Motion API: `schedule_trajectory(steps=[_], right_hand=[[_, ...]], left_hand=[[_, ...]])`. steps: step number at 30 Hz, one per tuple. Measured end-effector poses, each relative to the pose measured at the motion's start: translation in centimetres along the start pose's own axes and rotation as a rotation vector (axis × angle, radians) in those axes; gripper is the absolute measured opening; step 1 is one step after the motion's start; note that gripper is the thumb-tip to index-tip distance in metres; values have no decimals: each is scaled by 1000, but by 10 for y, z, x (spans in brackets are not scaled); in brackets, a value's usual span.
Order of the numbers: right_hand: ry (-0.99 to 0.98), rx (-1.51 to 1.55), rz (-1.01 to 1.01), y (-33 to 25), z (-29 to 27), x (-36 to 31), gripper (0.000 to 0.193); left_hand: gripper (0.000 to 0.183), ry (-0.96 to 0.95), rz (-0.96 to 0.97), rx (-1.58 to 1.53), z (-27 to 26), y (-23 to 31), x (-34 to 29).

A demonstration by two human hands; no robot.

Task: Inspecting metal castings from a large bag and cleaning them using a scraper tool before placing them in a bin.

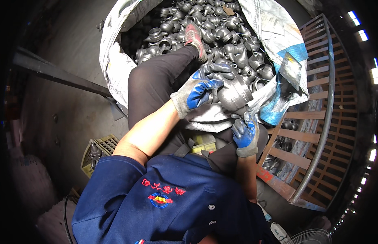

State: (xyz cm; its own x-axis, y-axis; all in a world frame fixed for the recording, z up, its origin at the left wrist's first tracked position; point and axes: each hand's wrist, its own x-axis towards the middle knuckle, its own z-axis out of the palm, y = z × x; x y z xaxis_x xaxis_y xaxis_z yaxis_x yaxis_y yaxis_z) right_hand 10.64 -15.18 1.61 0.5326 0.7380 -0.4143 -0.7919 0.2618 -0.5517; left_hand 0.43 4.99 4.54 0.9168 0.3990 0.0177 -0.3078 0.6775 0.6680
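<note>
Where the worker sits, nearest to me is the navy shirt (115, 199), with a yellow bin (204, 147) showing between the thighs. Just beyond, the right hand (246, 132), gloved in grey and blue, has its fingers curled beneath the fitting (234, 94); I cannot tell whether it touches or bears any of the weight. A little farther out, the left hand (203, 87) grasps the fitting from its left side, thumb and fingers spread on the round body, probably because so wide and smooth a shape needs a broad hold.

The fitting is above the bag's (274, 24) near rim, in front of the worker's lap. Its collared end seems to face right and slightly away from the worker; the long axis appears to run slantwise, near left to far right, though the glove hides part of it.

That near rim sags low, which likely leaves the pile (242, 59) within easy reach. One leg (154, 79) stretches across into the bag, its red shoe (193, 38) among the grey parts, perhaps to bring the body close. Beyond the shoe, more parts lie jumbled, pointing every way.
</note>
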Motion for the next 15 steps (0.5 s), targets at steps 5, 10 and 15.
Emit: schedule_trajectory(steps=[5,10,15], right_hand=[[52,0,75,1,-4,4,21],[57,-78,127,3,-8,3,39],[84,-128,121,4,-6,2,41]], left_hand=[[40,9,-23,129,0,-1,1],[43,-26,-21,106,1,-1,1],[45,-13,-51,48,1,-1,1]])
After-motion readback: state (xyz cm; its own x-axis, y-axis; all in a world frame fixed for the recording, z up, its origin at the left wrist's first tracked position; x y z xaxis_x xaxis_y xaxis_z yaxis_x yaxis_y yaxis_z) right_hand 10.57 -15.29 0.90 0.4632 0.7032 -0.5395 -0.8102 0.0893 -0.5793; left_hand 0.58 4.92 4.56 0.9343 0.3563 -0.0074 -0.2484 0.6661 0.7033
